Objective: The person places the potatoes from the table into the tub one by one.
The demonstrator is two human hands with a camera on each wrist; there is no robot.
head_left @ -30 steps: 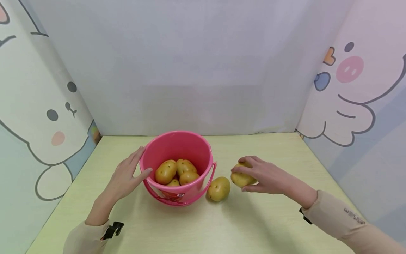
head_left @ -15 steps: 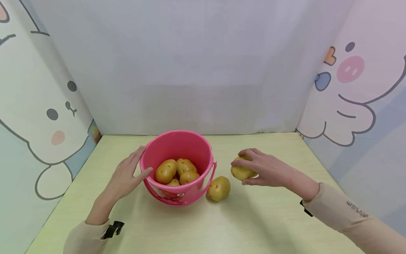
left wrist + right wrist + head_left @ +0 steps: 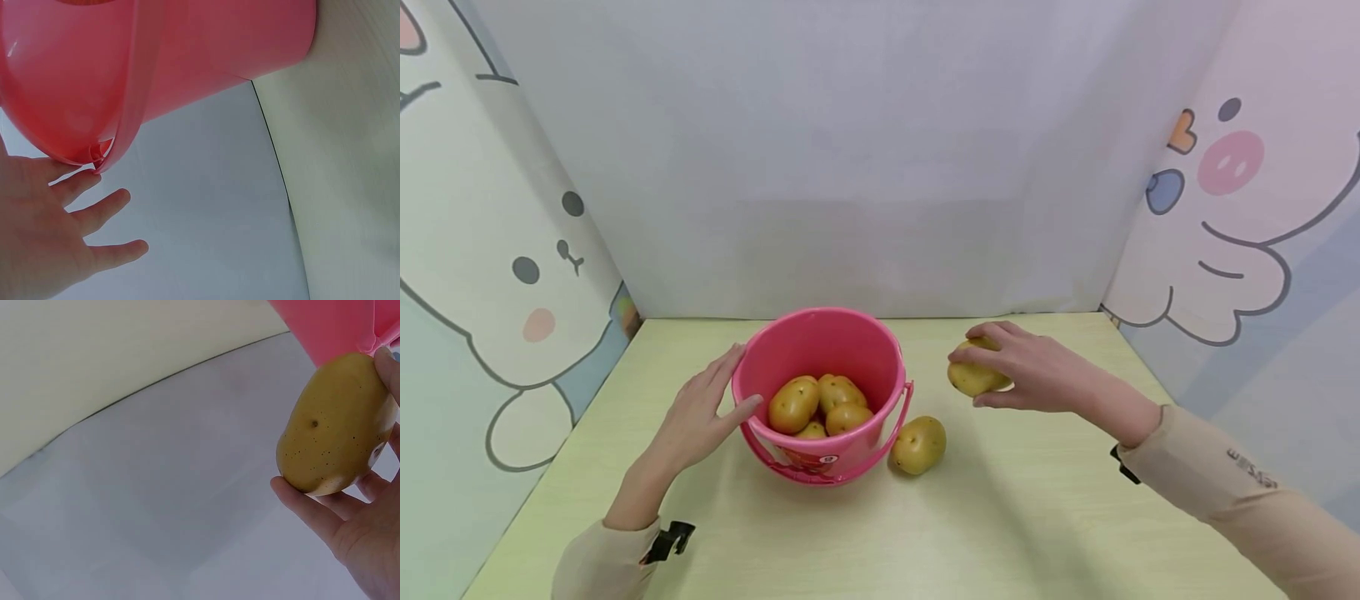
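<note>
In the head view a pink bucket [image 3: 820,346] stands upright on the table, its handle hanging down at the front. Several yellow potatoes [image 3: 793,406] lie inside it. My left hand [image 3: 694,421] touches the bucket's left rim, its fingers straight and spread in the left wrist view. To the right of the bucket, my right hand [image 3: 1041,371] grips another potato [image 3: 976,377] between thumb and fingers, above the table. The right wrist view shows this potato [image 3: 337,425] plainly, with small dark specks. A loose potato [image 3: 919,446] rests on the table just right of the bucket.
The pale wood-look table [image 3: 880,542] carries the bucket and the loose potato. A grey-white panel [image 3: 880,167] closes off the back, and panels with cartoon animals [image 3: 1232,162] stand at both sides.
My right hand has risen and moved toward the back of the table with the potato in its grip. The left hand, the bucket and the loose potato stay in place.
</note>
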